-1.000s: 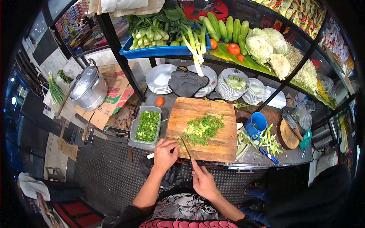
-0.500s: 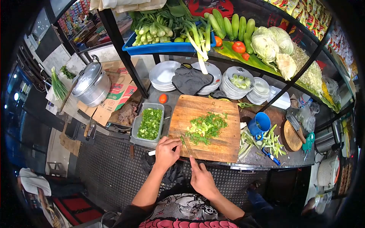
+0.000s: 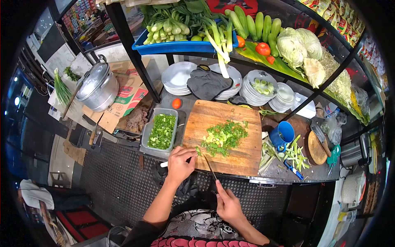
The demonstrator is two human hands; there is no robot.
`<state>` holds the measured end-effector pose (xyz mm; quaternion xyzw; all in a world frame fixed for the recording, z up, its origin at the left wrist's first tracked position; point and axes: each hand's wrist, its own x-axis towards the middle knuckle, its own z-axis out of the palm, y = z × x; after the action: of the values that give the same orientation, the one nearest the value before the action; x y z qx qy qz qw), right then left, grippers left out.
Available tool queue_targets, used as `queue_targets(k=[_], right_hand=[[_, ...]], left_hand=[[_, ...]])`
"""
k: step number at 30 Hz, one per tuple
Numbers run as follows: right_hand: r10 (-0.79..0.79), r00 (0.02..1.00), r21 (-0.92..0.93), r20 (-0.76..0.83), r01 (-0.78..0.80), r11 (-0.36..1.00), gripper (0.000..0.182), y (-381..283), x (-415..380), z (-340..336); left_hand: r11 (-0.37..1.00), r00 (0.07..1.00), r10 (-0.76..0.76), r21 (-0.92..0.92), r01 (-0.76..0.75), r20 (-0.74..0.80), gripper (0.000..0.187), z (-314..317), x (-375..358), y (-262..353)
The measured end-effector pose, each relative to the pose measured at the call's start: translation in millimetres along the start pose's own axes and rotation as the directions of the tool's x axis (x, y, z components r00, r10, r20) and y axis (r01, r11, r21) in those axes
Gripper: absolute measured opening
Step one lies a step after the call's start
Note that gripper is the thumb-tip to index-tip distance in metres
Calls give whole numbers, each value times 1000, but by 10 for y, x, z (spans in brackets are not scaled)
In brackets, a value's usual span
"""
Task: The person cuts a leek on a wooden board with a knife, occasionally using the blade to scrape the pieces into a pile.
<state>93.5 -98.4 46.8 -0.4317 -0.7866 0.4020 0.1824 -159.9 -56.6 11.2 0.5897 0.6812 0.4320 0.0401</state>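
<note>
A wooden cutting board [image 3: 247,160] lies at the counter's front edge with chopped greens [image 3: 224,138] piled on its middle. My left hand [image 3: 182,163] is closed on a scallion at the board's left front edge; the white stalk end [image 3: 164,164] sticks out on its left, and a bit of green shows past the fingertips. In my right hand [image 3: 227,201] is a knife [image 3: 210,168], its blade pointing up and left over the board's front edge, slightly apart from the scallion. Left of the board sits a clear plastic container [image 3: 176,132] full of chopped greens [image 3: 162,131].
A tomato [image 3: 176,103] and stacked plates [image 3: 177,78] stand behind the board. On the right are a blue mug [image 3: 282,133], trimmings [image 3: 297,154], a peeler [image 3: 293,170] and a round wooden block [image 3: 317,147]. A vegetable shelf [image 3: 185,47] overhangs the counter. A pot [image 3: 98,88] stands left.
My right hand has moved down and right with the knife, so the blade is farther from my left fingers. My left hand has hardly moved. The view has shifted slightly.
</note>
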Motion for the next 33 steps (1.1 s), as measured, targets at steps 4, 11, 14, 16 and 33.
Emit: queue_targets(k=[4,11,14,16,33], right_hand=[[-47,998,-2,-29,47,999,65,32,232,135],[-56,998,-42,3,56,998,69,150,350,359],[-59,998,-64,12,60,996,70,148,369,361],[-76,997,-84,8,76,994,71,90,415,352],[-42,998,25,-42,43,999,64,216,-36,103]], left_hand=[[1000,1000,-19,-22,19,-13,6,24,-5,15],[1000,1000,8,-8,-8,-28,8,34,-21,-21],[1000,1000,12,-10,-12,-19,9,36,-15,-21],[1000,1000,16,-11,-16,-11,9,29,-17,-28],[997,1000,-5,-71,5,-4,13,20,-42,-35]])
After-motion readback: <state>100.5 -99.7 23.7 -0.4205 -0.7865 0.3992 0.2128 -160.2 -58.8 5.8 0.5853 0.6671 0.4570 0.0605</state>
